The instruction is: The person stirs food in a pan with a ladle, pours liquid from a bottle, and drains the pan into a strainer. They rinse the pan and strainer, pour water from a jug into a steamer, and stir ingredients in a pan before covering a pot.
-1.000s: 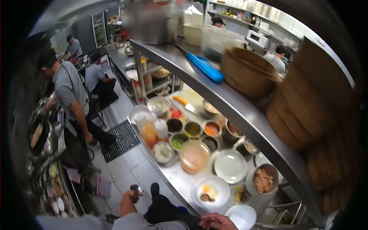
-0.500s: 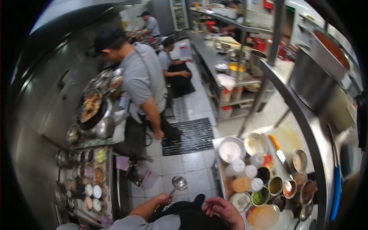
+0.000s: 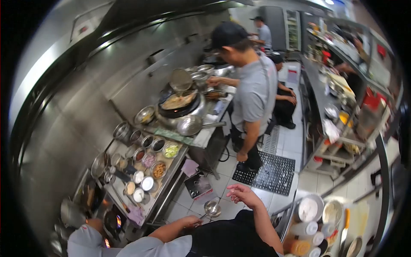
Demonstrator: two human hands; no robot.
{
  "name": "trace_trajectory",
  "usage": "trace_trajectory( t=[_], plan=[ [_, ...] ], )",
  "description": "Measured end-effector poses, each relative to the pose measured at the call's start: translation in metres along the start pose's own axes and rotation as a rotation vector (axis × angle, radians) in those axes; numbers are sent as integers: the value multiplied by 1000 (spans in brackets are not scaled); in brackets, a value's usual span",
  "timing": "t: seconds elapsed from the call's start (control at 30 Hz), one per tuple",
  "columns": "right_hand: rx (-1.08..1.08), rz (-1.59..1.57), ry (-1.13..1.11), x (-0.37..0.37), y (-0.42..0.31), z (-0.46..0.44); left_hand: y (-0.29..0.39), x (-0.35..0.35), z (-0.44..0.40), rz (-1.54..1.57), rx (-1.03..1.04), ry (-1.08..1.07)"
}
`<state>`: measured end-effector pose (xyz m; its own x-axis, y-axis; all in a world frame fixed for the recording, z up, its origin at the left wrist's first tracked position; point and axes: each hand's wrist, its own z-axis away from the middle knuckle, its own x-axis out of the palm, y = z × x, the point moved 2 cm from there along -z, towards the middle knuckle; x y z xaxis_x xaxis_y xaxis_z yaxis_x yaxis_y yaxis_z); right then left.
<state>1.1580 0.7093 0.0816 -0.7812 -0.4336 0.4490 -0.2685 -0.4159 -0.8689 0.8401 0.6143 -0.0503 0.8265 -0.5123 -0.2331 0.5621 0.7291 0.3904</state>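
My left hand (image 3: 190, 221) is closed around the handle of a metal ladle (image 3: 212, 208), its round bowl over the floor in front of me. My right hand (image 3: 243, 195) is raised in front of my black apron (image 3: 231, 234), fingers loosely bent and apart, holding nothing. To the left of the ladle is a counter (image 3: 169, 182) with several small containers, among them a jar of white powder (image 3: 147, 183), a bowl of chopped green vegetable (image 3: 171, 150) and a bowl of brown pieces (image 3: 158, 170).
A co-worker in a grey shirt (image 3: 256, 92) stands ahead at a wok (image 3: 180, 103). Another grey sleeve (image 3: 85, 240) is at lower left, near flames (image 3: 118, 221). A side counter at right holds squeeze bottles (image 3: 305, 229) and an orange-handled knife (image 3: 344, 229). A perforated mat (image 3: 274, 173) lies on the floor.
My view has turned left, bringing more of the stove and container counter into sight. My right hand has risen and moved forward. My left hand still holds the ladle.
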Motion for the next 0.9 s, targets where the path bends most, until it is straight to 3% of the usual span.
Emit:
trace_trajectory(
  t=[0.1,0.2,0.27,0.33,0.4,0.43,0.53,0.57,0.6,0.67,0.73,0.8,0.9],
  plan=[
    [72,108,-46,3,0,-46,-34,-20,-19,383,-135,-177],
    [158,203,-126,9,16,-93,-50,-24,-24,600,-139,-88],
    [59,478,-212,24,18,-126,-69,-28,-29,907,-164,-254],
    [15,541,-318,58,19,-159,-78,-24,0,1003,-34,-38],
    [-311,807,-494,105,17,-190,-75,-19,35,1016,10,119],
    [-370,928,-596,131,19,-207,-61,-18,69,1010,62,190],
    [-573,1032,-908,216,43,-240,-63,13,105,1203,-74,379],
    [-570,1104,-994,244,56,-248,-65,23,114,1141,-91,427],
    [-570,1176,-1080,271,71,-254,-55,34,132,1328,-29,516],
    [-702,1262,-1094,315,114,-270,-45,49,161,1427,-55,571],
    [-673,1321,-1143,344,144,-284,-52,73,168,1550,-19,584],
    [-665,1394,-1171,362,170,-306,-53,76,180,1451,-122,647],
    [-724,1287,-1035,372,192,-333,-57,73,198,1591,-85,654]
  ],
)
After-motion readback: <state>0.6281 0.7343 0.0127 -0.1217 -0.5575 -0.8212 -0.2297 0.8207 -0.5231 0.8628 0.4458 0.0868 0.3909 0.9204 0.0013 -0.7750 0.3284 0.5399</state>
